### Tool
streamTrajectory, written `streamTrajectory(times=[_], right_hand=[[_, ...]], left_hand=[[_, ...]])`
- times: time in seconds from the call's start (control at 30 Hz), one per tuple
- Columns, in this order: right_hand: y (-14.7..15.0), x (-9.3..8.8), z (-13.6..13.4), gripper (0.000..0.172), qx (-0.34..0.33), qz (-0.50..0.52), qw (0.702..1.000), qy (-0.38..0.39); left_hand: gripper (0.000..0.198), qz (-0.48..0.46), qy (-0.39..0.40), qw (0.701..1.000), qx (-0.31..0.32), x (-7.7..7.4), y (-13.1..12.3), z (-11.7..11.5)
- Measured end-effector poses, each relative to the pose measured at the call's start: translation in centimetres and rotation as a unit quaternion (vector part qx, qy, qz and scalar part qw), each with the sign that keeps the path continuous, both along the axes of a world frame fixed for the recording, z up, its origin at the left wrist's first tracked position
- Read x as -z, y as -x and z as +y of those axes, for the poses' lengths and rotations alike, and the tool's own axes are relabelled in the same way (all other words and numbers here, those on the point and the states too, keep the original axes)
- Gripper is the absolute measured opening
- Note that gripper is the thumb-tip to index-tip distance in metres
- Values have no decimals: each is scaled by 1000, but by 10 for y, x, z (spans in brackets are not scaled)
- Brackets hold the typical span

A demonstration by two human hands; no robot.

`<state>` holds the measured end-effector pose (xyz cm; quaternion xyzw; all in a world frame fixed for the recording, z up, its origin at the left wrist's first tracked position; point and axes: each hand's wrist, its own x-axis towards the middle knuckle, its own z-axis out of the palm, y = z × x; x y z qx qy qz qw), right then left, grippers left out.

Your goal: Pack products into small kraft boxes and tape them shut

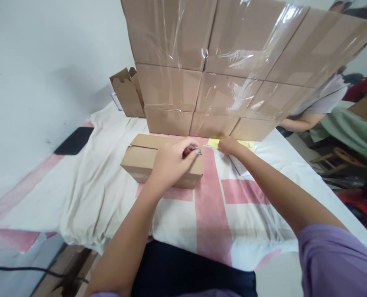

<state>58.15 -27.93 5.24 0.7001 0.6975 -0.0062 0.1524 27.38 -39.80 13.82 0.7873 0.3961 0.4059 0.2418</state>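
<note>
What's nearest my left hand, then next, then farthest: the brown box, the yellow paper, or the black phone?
1. Brown box: right under the left hand, touching it.
2. Yellow paper: just to the right of it.
3. Black phone: far off to the left.

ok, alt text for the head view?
A person's left hand rests on a small box on a cloth-covered table while the right hand touches a yellow sheet at the foot of a stack of film-wrapped cartons. A black phone lies at far left.
</note>
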Motion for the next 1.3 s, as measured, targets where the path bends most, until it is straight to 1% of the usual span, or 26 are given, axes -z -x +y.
streamTrajectory(times=[0.07, 0.13, 0.23, 0.33, 0.47, 0.57, 0.67, 0.8, 0.87, 0.97, 1.07, 1.2, 1.23, 1.3], right_hand=[[2, 1, -5, 24, 5, -6, 1000, 5], [4, -4, -12, 25, 17, -5, 1000, -5], [5, -15, -25, 27, 34, 3, 999, -42], [4, -23, -38, 24, 41, 15, 995, -88], [3, -23, -48, 33, 44, 30, 990, -131], [4, -19, -46, 36, 53, 33, 987, -148], [6, -15, -39, 37, 45, 37, 988, -143], [7, -12, -35, 32, -2, 43, 993, -111], [8, -10, -36, 30, -15, 37, 994, -99], [8, -6, -39, 30, -13, 19, 996, -87], [9, -3, -37, 31, 2, 2, 997, -78], [15, -4, -30, 23, 10, -11, 998, -60], [17, -4, -28, 23, 9, -12, 998, -55], [21, -6, -26, 30, 8, -12, 999, -45]], left_hand=[[9, -3, 3, 1000, -2, 0, 0, 0], [8, -3, 9, 1000, -6, 1, 0, 0], [7, -2, 18, 1000, -3, 1, 0, -1], [7, -9, 27, 1000, 5, 0, 1, -2], [8, -10, 27, 1000, 1, 1, 0, -1], [8, -4, 24, 1000, -6, 2, -1, 0], [7, 3, 20, 1000, -12, 3, -2, 1], [8, 12, 15, 1000, -15, 3, -2, 1], [8, 17, 14, 1000, -17, 3, -2, 1], [8, 19, 13, 999, -24, 2, -3, 1], [9, 20, 16, 999, -27, 1, -3, 0], [10, 21, 26, 999, -23, 2, -3, -1], [10, 22, 26, 999, -22, 2, -3, -1], [10, 26, 23, 999, -24, 3, -3, 0]])
